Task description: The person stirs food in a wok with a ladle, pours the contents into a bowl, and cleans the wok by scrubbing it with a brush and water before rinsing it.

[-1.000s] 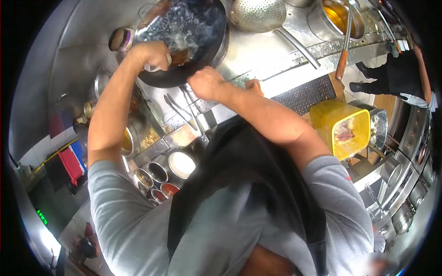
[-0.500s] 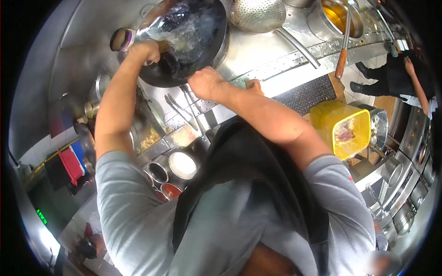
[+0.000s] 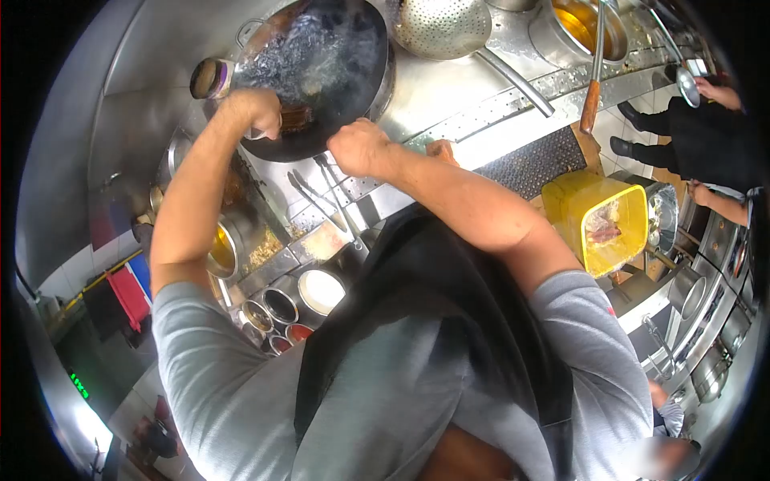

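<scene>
The large dark wok [image 3: 353, 60] holds bubbling, steaming water. My left hand [image 3: 255, 111] is closed around a brown bristled brush [image 3: 297, 119], whose bristles lie inside the wok near its lower wall. At the wok's near edge, my right hand [image 3: 359, 147] is closed; the part it grips, at the rim, is mostly hidden by the fingers. Just left of the wok stands a jar with a purple-white label [image 3: 222, 78]. Below my right hand, metal tongs [image 3: 321, 200] lie on the counter.
Right of the wok are a perforated strainer [image 3: 443, 28], a pot of orange liquid [image 3: 579, 32] and a wooden-handled tool [image 3: 591, 104]. A yellow bin [image 3: 561, 210] stands at right. Sauce containers [image 3: 281, 305] are at lower left. At far right, another person [image 3: 706, 128] holds a ladle.
The brush has shifted slightly down and right inside the wok, and my left elbow has moved outward. The wok sits a little lower in view. The other person's hand now holds up a ladle.
</scene>
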Tool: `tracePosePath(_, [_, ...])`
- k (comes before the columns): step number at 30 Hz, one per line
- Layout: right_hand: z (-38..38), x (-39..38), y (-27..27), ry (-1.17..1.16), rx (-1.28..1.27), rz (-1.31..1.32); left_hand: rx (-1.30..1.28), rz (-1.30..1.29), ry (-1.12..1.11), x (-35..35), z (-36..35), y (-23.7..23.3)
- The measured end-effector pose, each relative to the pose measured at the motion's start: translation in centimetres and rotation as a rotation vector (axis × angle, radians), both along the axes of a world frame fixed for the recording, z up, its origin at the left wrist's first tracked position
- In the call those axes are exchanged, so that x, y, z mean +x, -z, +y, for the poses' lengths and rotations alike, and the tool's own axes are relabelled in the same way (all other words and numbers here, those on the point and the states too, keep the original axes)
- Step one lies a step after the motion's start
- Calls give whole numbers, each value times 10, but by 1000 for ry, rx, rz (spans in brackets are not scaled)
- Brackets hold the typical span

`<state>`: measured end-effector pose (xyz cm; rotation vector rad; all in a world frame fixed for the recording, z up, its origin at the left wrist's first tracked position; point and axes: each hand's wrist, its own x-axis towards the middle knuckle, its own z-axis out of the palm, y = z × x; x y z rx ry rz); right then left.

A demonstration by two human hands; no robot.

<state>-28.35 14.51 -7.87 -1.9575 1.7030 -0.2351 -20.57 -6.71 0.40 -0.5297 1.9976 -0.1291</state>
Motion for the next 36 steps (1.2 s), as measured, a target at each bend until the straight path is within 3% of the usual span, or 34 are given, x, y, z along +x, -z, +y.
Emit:
tracePosePath(1, [1, 2, 6, 16, -23, -21, 1, 0, -4, 1, 1, 5])
tracePosePath(3, [2, 5, 11, 15, -53, -33, -154, 187, -367, -4, -8, 17])
tracePosePath(4, [2, 5, 12, 38, -63, -42, -228, 326, -338, 9, -34, 54])
tracePosePath(5, [3, 5, 12, 61, -71, -52, -234, 328, -344, 7, -26, 49])
tracePosePath(7, [4, 6, 12, 50, -61, -34, -23, 449, -694, 7, 5, 43])
tracePosePath(11, [-3, 4, -2, -10, 39, 46, 147, 465, -613, 26, 92, 2])
tracePosePath(13, [-6, 6, -5, -40, 54, 71, 9, 499, -320, 63, 110, 0])
tracePosePath(14, [-7, 7, -4, -35, 67, 75, 49, 263, -347, 55, 117, -36])
tracePosePath(15, [-8, 7, -2, -29, 81, 81, 49, 274, -353, 65, 102, -27])
tracePosePath(17, [-5, 9, -1, -16, 42, 72, -164, 60, -209, 91, 48, 10])
tracePosePath(20, [0, 10, 4, 30, -31, 34, -310, 345, -387, 61, -10, 52])
tracePosePath(21, [1, 10, 5, 55, -69, 14, -319, 491, -413, 47, -18, 74])
tracePosePath(23, [-1, 10, 10, 74, -87, 27, -334, 546, -542, 16, -7, 106])
tracePosePath(27, [-1, 13, 13, 79, -94, 28, -86, 521, -417, 21, 71, 60])
tracePosePath(29, [-3, 14, 15, 80, -75, 23, -60, 365, -284, 46, 97, 19])
tracePosePath(31, [-3, 14, 15, 82, -44, 31, -170, 220, -170, 86, 76, 28])
tracePosePath(33, [-2, 14, 14, 72, -45, 32, -270, 186, -363, 97, 33, 27])
tracePosePath(36, [2, 15, 11, 75, -78, 35, -311, 191, -449, 66, -10, 43])
